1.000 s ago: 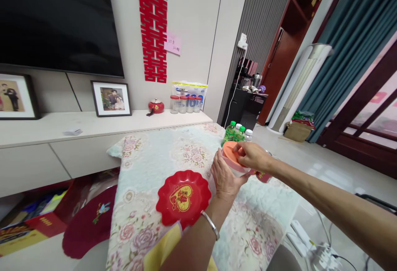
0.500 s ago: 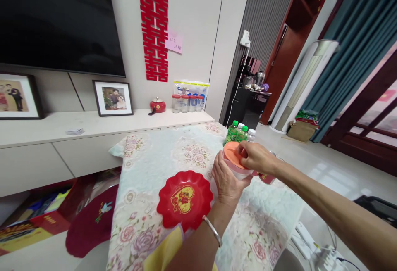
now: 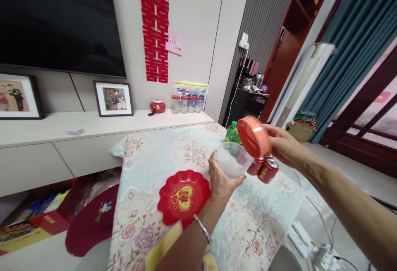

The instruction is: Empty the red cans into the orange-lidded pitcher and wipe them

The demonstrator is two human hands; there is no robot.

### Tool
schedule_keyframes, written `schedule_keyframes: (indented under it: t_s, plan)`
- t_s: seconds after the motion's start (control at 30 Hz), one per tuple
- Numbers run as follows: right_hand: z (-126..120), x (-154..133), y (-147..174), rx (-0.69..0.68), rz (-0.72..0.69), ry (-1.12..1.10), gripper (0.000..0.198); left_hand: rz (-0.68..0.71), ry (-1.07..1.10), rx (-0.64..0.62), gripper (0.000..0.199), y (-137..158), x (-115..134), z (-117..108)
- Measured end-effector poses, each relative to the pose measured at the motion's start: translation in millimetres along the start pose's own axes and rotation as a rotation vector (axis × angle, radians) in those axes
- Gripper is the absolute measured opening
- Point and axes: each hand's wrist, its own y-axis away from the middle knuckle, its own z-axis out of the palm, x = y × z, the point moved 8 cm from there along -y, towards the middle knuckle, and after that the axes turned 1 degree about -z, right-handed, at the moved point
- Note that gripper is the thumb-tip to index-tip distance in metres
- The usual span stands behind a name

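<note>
My left hand (image 3: 221, 180) is wrapped round a clear plastic container (image 3: 233, 159), open at the top and tilted a little, with something whitish showing through it. In my right hand (image 3: 281, 143) is an orange lid (image 3: 254, 136), gripped by its outer side and turned on edge so its hollow underside faces left. The lid is up and to the right of the container, apart from it. Left of my left hand lies a red scalloped plate (image 3: 198, 188) with a yellow heart print. Two red drink cans (image 3: 268, 171) stand just below the lid.
A flowered cloth (image 3: 195, 149) covers the table. Green-capped bottles (image 3: 232, 132) stand behind the container, partly hidden. A yellow cloth (image 3: 163, 248) lies under my left forearm. Red-lidded jars (image 3: 184, 104) stand on the white cabinet. Power strips (image 3: 300, 240) and cables are on the floor at right.
My right hand has lifted the orange lid off the container, moving it up and right and turning it on edge. The container, now open, is still in my left hand.
</note>
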Motion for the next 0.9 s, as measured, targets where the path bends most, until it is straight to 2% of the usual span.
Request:
schedule_keyframes:
  t_s: [0.13,0.23,0.33,0.43,0.5,0.6,0.73,0.9]
  plan:
    - [-14.5,36.8,46.9,0.122,0.072,-0.321,0.058,0.087,0.080,0.041,0.131,-0.6,9.7,-14.8]
    - [-16.9,87.9,79.7,0.290,0.167,-0.649,0.048,0.101,0.118,0.084,0.131,-3.3,14.7,-30.2]
    - [3.7,147.9,101.0,0.351,0.238,-0.981,0.046,0.037,0.157,0.099,0.124,-11.3,17.5,-46.7]
    - [44.5,197.7,109.3,0.227,0.320,-1.212,0.055,-0.015,0.236,0.108,0.117,-26.0,26.3,-64.6]
    - [71.5,219.1,111.2,0.134,0.368,-1.264,0.056,-0.010,0.309,0.108,0.115,-38.1,37.1,-77.1]
    - [103.8,234.6,110.4,0.041,0.417,-1.281,0.053,-0.010,0.336,0.070,0.108,-54.7,53.2,-95.3]
    - [134.8,240.4,106.1,-0.051,0.478,-1.300,0.047,0.024,0.287,0.080,0.108,-65.7,68.7,-127.1]
    - [163.4,245.6,100.0,-0.116,0.572,-1.302,0.044,-0.014,0.181,0.092,0.099,-63.6,61.0,-155.9]
